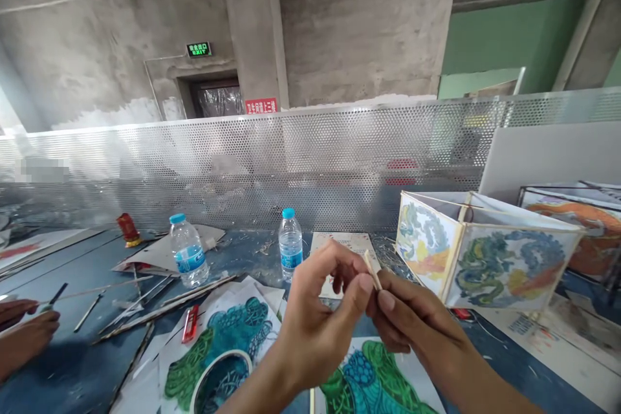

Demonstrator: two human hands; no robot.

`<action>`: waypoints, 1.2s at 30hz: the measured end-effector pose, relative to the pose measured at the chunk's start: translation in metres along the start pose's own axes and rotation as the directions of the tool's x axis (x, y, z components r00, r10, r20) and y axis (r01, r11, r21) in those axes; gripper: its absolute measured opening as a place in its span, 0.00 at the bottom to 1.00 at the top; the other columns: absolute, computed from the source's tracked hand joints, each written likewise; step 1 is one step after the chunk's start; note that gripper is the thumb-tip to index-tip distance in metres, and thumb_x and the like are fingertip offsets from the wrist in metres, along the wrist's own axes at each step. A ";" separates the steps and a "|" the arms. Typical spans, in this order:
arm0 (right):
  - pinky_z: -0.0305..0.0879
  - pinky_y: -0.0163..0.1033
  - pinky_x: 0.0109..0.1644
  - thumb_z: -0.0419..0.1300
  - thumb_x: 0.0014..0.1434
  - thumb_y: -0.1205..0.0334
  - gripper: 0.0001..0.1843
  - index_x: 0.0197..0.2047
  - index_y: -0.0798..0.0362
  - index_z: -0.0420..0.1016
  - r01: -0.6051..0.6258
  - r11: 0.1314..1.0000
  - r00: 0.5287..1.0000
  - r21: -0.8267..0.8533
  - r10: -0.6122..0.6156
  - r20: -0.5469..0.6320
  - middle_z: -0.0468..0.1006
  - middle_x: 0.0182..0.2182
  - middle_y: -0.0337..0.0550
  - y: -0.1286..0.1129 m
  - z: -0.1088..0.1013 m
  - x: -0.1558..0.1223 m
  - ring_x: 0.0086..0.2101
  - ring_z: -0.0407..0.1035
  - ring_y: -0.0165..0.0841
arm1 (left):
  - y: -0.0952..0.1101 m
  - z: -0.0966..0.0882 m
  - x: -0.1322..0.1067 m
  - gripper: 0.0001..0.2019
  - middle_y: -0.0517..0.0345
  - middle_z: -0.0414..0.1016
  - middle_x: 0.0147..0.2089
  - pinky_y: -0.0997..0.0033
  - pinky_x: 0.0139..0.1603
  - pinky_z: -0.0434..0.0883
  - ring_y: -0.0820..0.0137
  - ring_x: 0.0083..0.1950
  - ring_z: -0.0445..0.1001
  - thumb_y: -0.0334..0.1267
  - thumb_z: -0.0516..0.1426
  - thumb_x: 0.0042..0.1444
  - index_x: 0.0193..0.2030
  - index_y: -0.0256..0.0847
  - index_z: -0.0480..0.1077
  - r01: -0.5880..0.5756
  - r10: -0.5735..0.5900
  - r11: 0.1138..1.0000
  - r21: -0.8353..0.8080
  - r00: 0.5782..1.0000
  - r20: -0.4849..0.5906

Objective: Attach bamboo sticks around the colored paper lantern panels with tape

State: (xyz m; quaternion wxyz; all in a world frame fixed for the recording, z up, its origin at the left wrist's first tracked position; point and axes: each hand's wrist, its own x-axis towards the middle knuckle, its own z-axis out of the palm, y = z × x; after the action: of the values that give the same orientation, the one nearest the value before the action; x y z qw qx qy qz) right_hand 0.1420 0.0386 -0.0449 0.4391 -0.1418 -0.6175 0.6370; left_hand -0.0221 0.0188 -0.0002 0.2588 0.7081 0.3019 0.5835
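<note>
My left hand [317, 317] and my right hand [412, 326] meet above the table, both pinched on a short, thin wooden stick [372, 269] that points up between the fingertips. Below them lie painted paper sheets [228, 349] with green and blue patterns. A box-shaped paper lantern [490, 259] painted with dragons stands just to the right of my hands.
Two water bottles [189, 260] [290, 244] stand on the blue table [72, 362]. Thin bamboo strips [160, 307] and a red lighter [189, 324] lie at the left. Another person's hands [24, 330] work at the far left. A perforated metal screen [272, 162] closes the table's back.
</note>
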 end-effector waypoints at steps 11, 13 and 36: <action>0.43 0.34 0.24 0.58 0.72 0.46 0.22 0.33 0.53 0.68 -0.043 0.999 0.998 -0.004 0.043 0.041 0.55 0.22 0.31 -0.009 0.002 0.000 0.22 0.49 0.23 | 0.016 -0.019 0.004 0.09 0.60 0.72 0.33 0.70 0.34 0.68 0.73 0.33 0.69 0.31 0.56 0.67 0.34 0.43 0.71 -0.102 0.073 0.946 0.308 0.992 0.105; 0.43 0.33 0.24 0.59 0.71 0.46 0.21 0.33 0.54 0.68 -0.071 0.997 0.995 0.035 0.069 0.067 0.55 0.21 0.31 -0.010 0.001 0.001 0.22 0.49 0.23 | 0.017 -0.020 0.004 0.09 0.60 0.71 0.32 0.70 0.33 0.68 0.73 0.32 0.68 0.32 0.56 0.66 0.33 0.43 0.70 -0.098 0.067 0.943 0.318 0.992 0.108; 0.39 0.29 0.18 0.56 0.73 0.44 0.22 0.38 0.55 0.75 -0.201 0.941 0.965 0.271 0.142 0.220 0.54 0.19 0.27 -0.013 0.004 0.002 0.16 0.42 0.20 | 0.007 -0.019 0.003 0.05 0.59 0.71 0.32 0.70 0.30 0.66 0.72 0.30 0.68 0.41 0.58 0.67 0.40 0.45 0.73 0.182 -0.180 0.983 -0.017 0.979 0.092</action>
State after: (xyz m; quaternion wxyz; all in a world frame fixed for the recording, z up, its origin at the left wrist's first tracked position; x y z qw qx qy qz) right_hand 0.1430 0.0354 -0.0311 0.3344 -0.0655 -0.5428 0.7677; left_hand -0.0398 0.0161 0.0107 0.3331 0.6998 0.3459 0.5288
